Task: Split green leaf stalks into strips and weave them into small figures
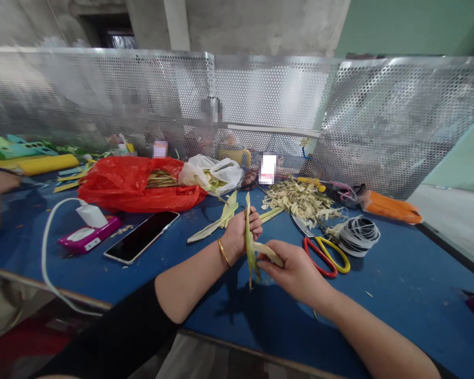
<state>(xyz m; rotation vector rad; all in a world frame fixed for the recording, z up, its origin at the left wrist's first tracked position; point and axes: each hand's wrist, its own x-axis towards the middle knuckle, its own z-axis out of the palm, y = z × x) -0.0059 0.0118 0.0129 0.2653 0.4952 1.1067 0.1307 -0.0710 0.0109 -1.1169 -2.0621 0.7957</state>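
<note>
Left fingers [256,223] curl around a green leaf strip [249,243] while right fingers [270,270] pinch a paler strip [272,255] beside it.

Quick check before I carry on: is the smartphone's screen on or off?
Off, as far as the view shows: the smartphone lies face up on the blue tabletop, its display all black.

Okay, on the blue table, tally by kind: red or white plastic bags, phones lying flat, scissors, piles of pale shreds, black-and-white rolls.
Plastic bags: 2 (red bag, white bag)
Phone: 1
Scissors: 1
Pile of pale shreds: 1
Black-and-white roll: 1
Total: 6
</note>
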